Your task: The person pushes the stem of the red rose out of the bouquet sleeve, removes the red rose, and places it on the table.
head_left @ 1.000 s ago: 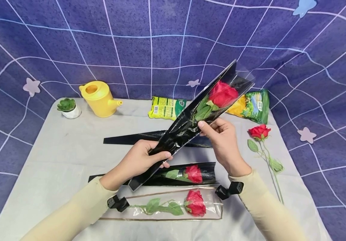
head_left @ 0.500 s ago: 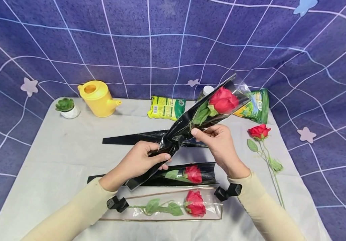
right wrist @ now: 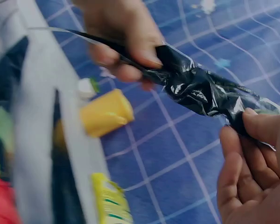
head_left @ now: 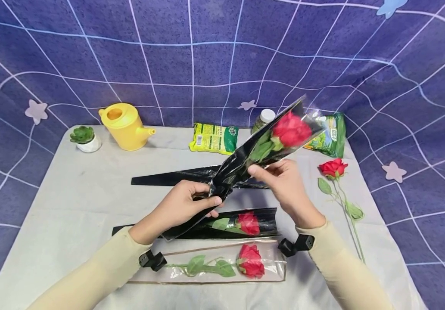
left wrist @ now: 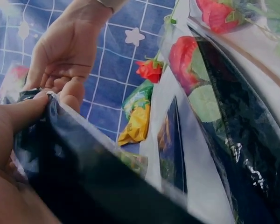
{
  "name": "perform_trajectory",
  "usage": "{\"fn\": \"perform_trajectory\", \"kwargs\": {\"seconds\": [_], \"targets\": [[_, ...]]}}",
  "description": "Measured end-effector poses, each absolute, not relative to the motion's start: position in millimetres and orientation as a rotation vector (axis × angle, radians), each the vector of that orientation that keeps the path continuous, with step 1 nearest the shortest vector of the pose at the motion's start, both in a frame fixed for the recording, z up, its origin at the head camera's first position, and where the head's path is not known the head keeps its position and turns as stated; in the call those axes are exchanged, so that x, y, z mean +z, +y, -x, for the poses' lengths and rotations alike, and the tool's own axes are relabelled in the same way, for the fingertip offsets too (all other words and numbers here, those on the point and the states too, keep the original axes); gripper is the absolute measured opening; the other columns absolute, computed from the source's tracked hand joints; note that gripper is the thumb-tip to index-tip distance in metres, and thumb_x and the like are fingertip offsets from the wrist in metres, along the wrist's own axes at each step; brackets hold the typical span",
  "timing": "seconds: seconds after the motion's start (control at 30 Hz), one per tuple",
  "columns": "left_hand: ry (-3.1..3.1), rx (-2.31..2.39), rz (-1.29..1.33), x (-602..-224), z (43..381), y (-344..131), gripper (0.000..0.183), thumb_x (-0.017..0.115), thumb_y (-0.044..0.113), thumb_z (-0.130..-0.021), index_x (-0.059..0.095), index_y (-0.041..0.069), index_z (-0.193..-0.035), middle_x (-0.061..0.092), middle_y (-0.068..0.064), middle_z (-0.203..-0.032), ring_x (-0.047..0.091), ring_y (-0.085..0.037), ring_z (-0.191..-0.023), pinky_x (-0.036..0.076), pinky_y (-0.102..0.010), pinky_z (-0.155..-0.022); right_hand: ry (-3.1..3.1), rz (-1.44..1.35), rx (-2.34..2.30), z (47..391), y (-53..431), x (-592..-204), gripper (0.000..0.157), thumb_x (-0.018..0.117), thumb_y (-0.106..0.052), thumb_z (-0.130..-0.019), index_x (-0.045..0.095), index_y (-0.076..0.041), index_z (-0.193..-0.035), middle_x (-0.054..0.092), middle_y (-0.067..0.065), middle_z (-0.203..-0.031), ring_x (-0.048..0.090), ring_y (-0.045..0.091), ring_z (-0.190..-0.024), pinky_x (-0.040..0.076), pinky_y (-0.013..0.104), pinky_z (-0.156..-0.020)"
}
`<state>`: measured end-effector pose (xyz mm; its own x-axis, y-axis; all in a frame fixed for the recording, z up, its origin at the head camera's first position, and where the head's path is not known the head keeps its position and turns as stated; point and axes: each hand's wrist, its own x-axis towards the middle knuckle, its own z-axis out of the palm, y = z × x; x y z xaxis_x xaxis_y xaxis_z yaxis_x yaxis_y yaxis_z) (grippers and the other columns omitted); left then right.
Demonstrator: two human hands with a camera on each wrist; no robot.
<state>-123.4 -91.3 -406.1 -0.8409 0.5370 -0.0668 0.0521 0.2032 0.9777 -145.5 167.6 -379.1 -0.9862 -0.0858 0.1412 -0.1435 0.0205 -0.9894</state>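
A red rose (head_left: 292, 129) lies inside a black and clear flower sleeve (head_left: 241, 163), held slanting above the table with its bloom up and to the right. My left hand (head_left: 179, 204) grips the narrow lower part, thumb on top. Just below the bloom, my right hand (head_left: 286, 185) pinches the sleeve between thumb and fingers. Between the two hands the black film (right wrist: 193, 88) is gathered and creased, as the right wrist view shows. The rose's stem is hidden by the black film. In the left wrist view, the sleeve's dark lower end (left wrist: 98, 163) stretches toward the camera.
Beneath the hands lie another black-sleeved rose (head_left: 248, 224), a clear-sleeved rose (head_left: 251, 261) and a black sleeve (head_left: 168, 176). A bare rose (head_left: 334, 168) lies at right. Along the back stand a succulent (head_left: 84, 137), yellow watering can (head_left: 123, 127), bags (head_left: 214, 138) and white-lidded jar (head_left: 266, 116).
The sleeve, smooth one second ago, is now crumpled and narrowed between the hands. Its bloom end has dipped, uncovering the jar behind. My right hand has shifted slightly left and down.
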Motion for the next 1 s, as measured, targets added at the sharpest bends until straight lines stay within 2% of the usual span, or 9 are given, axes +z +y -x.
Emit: {"fn": "perform_trajectory", "kwargs": {"seconds": [0.1,0.23,0.47,0.6,0.7,0.83,1.0], "targets": [[2.049,1.687,-0.519,-404.1,122.9,-90.1,0.027,0.068,0.035,-0.086,0.072,0.01,-0.094,0.07,-0.005,-0.079,0.068,-0.022,-0.07,0.052,-0.034,-0.064,-2.033,-0.213,2.185,151.0,176.7,-371.8,0.011,0.075,-0.01,-0.081,0.069,-0.001,-0.081,0.064,0.006,-0.071,0.056,0.018,-0.066,0.046,0.029,-0.066],[2.025,1.71,-0.521,-400.0,121.6,-87.7,0.026,0.067,0.034,-0.086,0.071,0.009,-0.095,0.07,-0.004,-0.08,0.068,-0.023,-0.069,0.053,-0.036,-0.062,-1.853,-0.222,2.299,153.6,179.6,-366.6,0.017,0.072,-0.007,-0.083,0.06,0.0,-0.072,0.057,0.006,-0.064,0.055,0.019,-0.063,0.045,0.027,-0.064],[2.079,1.698,-0.551,-400.8,120.1,-90.2,0.022,0.066,0.031,-0.088,0.07,0.013,-0.099,0.07,-0.002,-0.08,0.068,-0.021,-0.073,0.052,-0.033,-0.067,-1.984,-0.293,2.372,149.9,171.0,-376.8,0.011,0.067,-0.011,-0.087,0.06,-0.002,-0.085,0.06,0.008,-0.076,0.058,0.023,-0.07,0.05,0.032,-0.068],[2.214,1.559,-0.624,-400.7,123.0,-89.4,0.022,0.068,0.039,-0.085,0.069,0.019,-0.095,0.067,0.004,-0.073,0.063,-0.011,-0.066,0.049,-0.029,-0.063,-2.024,-0.241,2.269,147.1,165.9,-383.6,0.015,0.071,-0.013,-0.085,0.061,-0.002,-0.081,0.06,0.008,-0.07,0.058,0.024,-0.065,0.051,0.032,-0.066],[2.281,1.526,-0.658,-397.7,125.6,-85.7,0.026,0.07,0.044,-0.082,0.067,0.023,-0.096,0.065,0.006,-0.072,0.059,-0.011,-0.063,0.048,-0.03,-0.059,-1.996,-0.269,2.254,144.9,160.4,-385.6,0.013,0.071,-0.011,-0.084,0.063,-0.001,-0.083,0.061,0.009,-0.069,0.058,0.025,-0.064,0.051,0.034,-0.065],[2.155,1.638,-0.634,-391.7,127.9,-78.9,0.025,0.068,0.036,-0.086,0.069,0.014,-0.099,0.069,0.0,-0.076,0.066,-0.019,-0.072,0.051,-0.033,-0.062,-1.942,-0.326,2.268,142.9,153.4,-384.0,0.014,0.071,-0.009,-0.084,0.063,0.002,-0.089,0.062,0.011,-0.073,0.058,0.028,-0.066,0.051,0.036,-0.067],[2.061,1.719,-0.564,-386.7,127.7,-75.9,0.019,0.067,0.025,-0.089,0.069,0.007,-0.097,0.07,-0.005,-0.076,0.068,-0.024,-0.077,0.053,-0.034,-0.065,-1.916,-0.346,2.276,142.4,151.2,-379.4,0.016,0.07,-0.008,-0.084,0.063,0.003,-0.093,0.062,0.012,-0.075,0.058,0.028,-0.067,0.051,0.036,-0.068]]}}
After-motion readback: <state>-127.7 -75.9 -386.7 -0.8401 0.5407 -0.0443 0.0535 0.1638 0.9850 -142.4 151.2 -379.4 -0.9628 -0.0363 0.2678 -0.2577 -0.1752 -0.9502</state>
